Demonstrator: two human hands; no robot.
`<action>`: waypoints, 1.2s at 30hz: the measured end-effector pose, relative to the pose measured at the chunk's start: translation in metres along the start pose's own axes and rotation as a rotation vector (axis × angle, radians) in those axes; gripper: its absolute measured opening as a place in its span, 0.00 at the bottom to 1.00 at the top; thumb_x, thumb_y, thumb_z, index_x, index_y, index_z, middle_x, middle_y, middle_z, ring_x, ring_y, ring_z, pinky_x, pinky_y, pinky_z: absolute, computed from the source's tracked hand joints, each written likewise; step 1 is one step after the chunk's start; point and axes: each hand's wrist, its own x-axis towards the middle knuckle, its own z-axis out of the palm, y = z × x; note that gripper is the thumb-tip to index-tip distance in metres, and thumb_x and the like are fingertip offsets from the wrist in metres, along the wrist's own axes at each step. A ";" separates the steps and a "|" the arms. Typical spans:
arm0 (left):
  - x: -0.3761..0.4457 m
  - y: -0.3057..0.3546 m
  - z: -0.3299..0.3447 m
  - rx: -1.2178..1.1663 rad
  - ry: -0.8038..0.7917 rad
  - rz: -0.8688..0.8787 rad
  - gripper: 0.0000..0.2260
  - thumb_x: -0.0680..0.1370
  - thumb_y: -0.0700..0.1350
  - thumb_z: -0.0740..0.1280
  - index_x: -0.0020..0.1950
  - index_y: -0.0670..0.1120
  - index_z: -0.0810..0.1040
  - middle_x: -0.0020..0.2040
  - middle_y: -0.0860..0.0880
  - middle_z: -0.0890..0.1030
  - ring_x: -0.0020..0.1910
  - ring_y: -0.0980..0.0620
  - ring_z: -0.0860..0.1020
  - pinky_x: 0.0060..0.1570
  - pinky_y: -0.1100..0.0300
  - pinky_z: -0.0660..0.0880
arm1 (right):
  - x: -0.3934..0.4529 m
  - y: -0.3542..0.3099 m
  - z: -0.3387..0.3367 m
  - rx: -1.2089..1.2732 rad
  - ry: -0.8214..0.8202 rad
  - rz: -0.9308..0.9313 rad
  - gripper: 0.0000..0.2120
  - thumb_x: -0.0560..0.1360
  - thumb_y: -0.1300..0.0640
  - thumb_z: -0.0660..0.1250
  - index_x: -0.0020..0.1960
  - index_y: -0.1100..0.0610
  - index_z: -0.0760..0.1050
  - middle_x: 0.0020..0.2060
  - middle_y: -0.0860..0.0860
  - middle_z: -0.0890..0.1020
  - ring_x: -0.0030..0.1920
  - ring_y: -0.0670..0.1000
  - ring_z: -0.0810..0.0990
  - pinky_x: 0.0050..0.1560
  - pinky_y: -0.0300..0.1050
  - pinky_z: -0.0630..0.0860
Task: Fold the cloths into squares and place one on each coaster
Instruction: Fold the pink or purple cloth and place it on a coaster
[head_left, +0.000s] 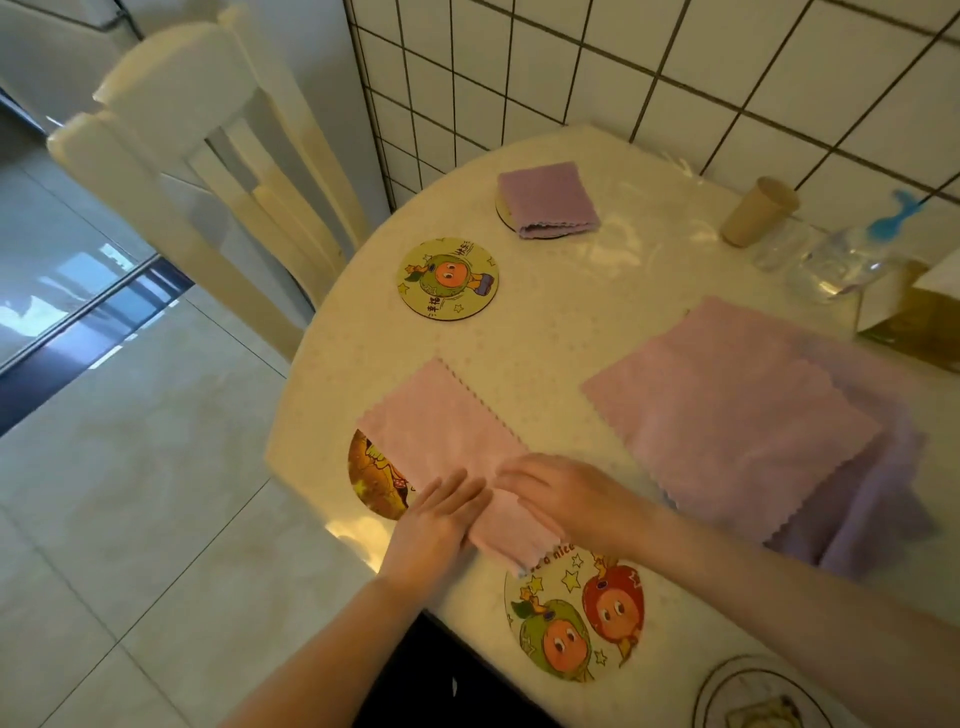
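A pink cloth (441, 421) lies folded into a strip near the table's front left edge. It partly covers an orange coaster (371, 475) and touches the top of a big cartoon coaster (576, 618). My left hand (434, 525) and my right hand (556, 493) both press on its near end, fingers on the fabric. A folded purple cloth (548, 200) sits on a far coaster (504, 213). Another cartoon coaster (448, 280) lies bare. A stack of flat pink and purple cloths (737, 410) rests at the right.
A cream chair (208, 171) stands at the table's left. A tan cup (758, 210), clear glassware (831, 265) and a box (914, 317) line the back right by the tiled wall. A plate rim (727, 675) shows at bottom right.
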 end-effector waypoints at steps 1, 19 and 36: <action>-0.001 -0.002 0.001 -0.009 0.002 0.003 0.21 0.76 0.55 0.59 0.64 0.49 0.78 0.64 0.50 0.78 0.66 0.47 0.74 0.63 0.47 0.73 | 0.006 0.008 0.000 -0.018 -0.029 0.005 0.31 0.70 0.71 0.67 0.70 0.55 0.65 0.68 0.52 0.71 0.66 0.50 0.71 0.66 0.45 0.71; -0.001 -0.010 -0.042 -0.586 0.093 -0.248 0.12 0.79 0.46 0.64 0.61 0.53 0.79 0.46 0.59 0.83 0.42 0.67 0.78 0.44 0.74 0.71 | 0.042 0.067 0.009 0.085 -0.316 -0.044 0.23 0.78 0.58 0.61 0.73 0.51 0.63 0.72 0.49 0.66 0.71 0.48 0.65 0.70 0.44 0.65; 0.034 -0.058 -0.060 -1.548 0.122 -1.115 0.10 0.80 0.44 0.65 0.54 0.38 0.77 0.50 0.38 0.82 0.47 0.40 0.83 0.42 0.47 0.82 | 0.143 0.061 0.012 0.599 0.000 0.732 0.19 0.76 0.49 0.64 0.31 0.53 0.62 0.26 0.48 0.64 0.29 0.47 0.62 0.32 0.45 0.57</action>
